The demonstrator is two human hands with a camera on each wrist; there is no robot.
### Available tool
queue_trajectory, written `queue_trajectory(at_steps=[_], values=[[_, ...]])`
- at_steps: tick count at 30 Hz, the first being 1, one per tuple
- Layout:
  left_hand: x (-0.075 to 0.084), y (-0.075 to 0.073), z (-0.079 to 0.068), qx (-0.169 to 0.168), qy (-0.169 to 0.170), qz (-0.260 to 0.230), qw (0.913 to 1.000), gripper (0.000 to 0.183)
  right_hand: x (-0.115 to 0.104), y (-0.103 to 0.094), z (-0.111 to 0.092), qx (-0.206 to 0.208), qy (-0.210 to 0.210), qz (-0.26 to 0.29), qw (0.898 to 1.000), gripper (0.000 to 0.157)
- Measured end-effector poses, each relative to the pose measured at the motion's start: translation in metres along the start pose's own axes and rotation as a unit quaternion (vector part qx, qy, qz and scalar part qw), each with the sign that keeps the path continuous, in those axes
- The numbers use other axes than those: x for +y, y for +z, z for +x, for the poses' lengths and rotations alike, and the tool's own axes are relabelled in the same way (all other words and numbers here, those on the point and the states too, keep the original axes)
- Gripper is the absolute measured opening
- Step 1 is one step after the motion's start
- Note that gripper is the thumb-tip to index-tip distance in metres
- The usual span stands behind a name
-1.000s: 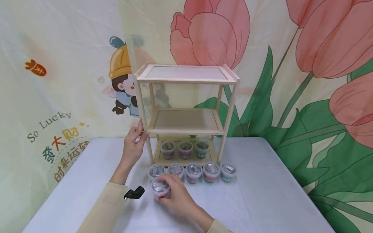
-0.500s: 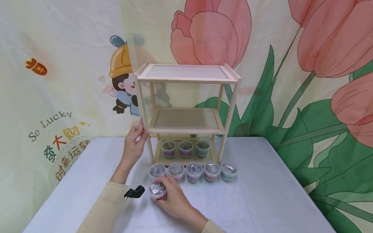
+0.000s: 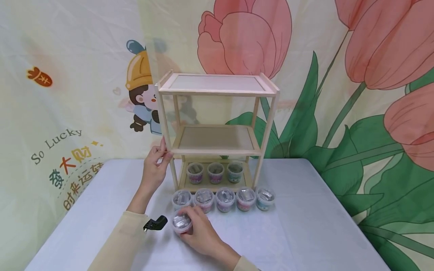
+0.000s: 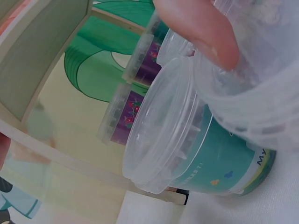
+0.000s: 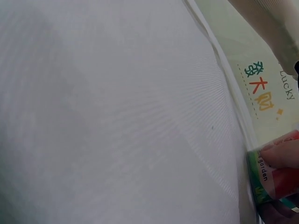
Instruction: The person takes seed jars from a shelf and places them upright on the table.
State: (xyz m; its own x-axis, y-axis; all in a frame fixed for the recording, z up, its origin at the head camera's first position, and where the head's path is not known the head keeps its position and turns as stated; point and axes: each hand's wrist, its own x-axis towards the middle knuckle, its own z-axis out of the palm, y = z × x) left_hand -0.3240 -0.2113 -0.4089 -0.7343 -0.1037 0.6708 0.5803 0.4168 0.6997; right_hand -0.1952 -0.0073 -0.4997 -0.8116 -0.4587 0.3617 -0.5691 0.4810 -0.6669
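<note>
Right hand (image 3: 204, 231) held a tub (image 3: 182, 223) by its sides.
Other tubs (image 3: 225, 199) stood in a row just past this grip; the left hand (image 3: 154, 166) pinched the shelf (image 3: 217, 138), maybe to steady it.

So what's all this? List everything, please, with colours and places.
Rack: one, pale wood, centre
Shelf tubs: three (two purple, one teal), rack's bottom tier
Row tubs: five, mixed colours, in front of rack
Held tub: one, red and green, in front of row
Table: one, white-covered, underneath
Backdrop: one, cream, tulip-printed, behind
Gadget: one, black, left of held tub
Sleeves: two, beige, foreground
Left hand: one, at rack's left
Right hand: one, around held tub
</note>
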Motion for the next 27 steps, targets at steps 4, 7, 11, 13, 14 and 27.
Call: queue_trajectory(at_steps=[4, 7, 11, 13, 14, 27], values=[[0.001, -0.002, -0.001, 0.000, -0.003, -0.009, 1.0000, 0.058, 0.001, -0.001, 0.002, -0.009, -0.012, -0.001, 1.000, 0.063], [0.002, -0.003, 0.000, -0.005, -0.007, -0.021, 0.9997, 0.059, 0.003, -0.002, 0.002, -0.017, -0.025, -0.004, 1.000, 0.062], [0.002, -0.004, -0.001, -0.012, -0.012, -0.024, 0.9996, 0.060, 0.007, -0.004, 0.000, -0.030, -0.035, -0.009, 0.999, 0.061], [0.002, -0.004, -0.001, -0.011, -0.015, -0.020, 0.9996, 0.059, 0.009, -0.005, -0.001, -0.044, -0.036, -0.007, 0.998, 0.061], [0.003, -0.004, -0.001, -0.009, -0.015, -0.018, 0.9997, 0.059, 0.010, -0.006, -0.001, -0.050, -0.039, -0.006, 0.998, 0.061], [0.035, -0.003, -0.005, 0.010, 0.016, -0.013, 0.9997, 0.056, 0.004, -0.057, 0.006, -0.196, -0.038, 0.020, 0.980, 0.071]])
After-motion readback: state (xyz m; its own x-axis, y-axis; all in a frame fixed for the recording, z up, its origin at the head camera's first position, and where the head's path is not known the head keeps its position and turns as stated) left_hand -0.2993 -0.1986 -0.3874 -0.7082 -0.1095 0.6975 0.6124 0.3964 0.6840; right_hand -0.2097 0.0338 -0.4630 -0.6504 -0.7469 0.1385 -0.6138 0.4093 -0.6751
